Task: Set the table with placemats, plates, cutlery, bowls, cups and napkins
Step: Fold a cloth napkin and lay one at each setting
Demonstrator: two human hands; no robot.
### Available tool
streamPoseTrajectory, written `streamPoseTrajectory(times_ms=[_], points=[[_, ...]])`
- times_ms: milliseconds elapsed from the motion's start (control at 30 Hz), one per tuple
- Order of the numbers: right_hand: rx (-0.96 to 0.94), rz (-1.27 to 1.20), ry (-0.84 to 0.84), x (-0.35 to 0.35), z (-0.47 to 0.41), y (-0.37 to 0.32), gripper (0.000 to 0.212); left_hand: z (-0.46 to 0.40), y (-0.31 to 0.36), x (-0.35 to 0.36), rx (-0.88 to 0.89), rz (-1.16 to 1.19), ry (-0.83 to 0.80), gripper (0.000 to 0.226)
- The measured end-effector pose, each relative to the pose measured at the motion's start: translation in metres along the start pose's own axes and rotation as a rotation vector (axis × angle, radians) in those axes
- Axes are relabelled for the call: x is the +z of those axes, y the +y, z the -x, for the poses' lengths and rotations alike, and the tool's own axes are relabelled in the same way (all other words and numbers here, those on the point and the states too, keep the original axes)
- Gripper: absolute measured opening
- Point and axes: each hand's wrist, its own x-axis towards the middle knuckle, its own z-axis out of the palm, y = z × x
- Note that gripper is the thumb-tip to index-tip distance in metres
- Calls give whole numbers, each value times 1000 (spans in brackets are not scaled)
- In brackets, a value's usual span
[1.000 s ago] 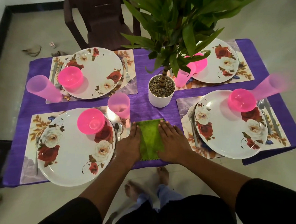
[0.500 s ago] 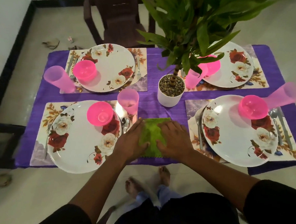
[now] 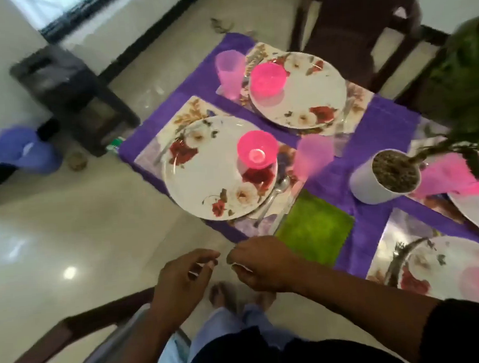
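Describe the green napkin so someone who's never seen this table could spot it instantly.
Start at the purple tablecloth and go to its near edge, by the person's right hand. Between the near floral plate and the white plant pot lies the green napkin, flat on the cloth. It is the only green, square, fuzzy-looking piece among pink cups, pink bowls and flowered placemats.

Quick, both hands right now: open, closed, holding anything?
Left hand: open, fingers loosely curled, holding nothing.
Right hand: open, loosely curled, holding nothing, just off the folded green cloth napkin.
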Motion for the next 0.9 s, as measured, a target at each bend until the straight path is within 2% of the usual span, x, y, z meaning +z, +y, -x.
streamPoseTrajectory(times_ms=[133, 233, 367, 567, 700, 900], points=[[-187, 63, -183, 14, -42, -22, 25, 43, -47, 10, -243, 129, 171, 23], [-234, 81, -211, 26, -60, -32, 32, 66, -73, 20, -387, 168, 215, 16], [-414, 15, -403, 92, -99, -101, 22, 152, -157, 43, -696, 160, 372, 20], [-571, 18, -573, 188, -115, -174, 25, 246, -223, 117, -1085, 315, 438, 32], [-645, 63, -615, 266, -129, -208, 32, 281, -259, 137, -1180, 325, 535, 46], [-655, 128, -629, 400, -183, -257, 34, 304, -349, 137, -1239, 199, 710, 50]])
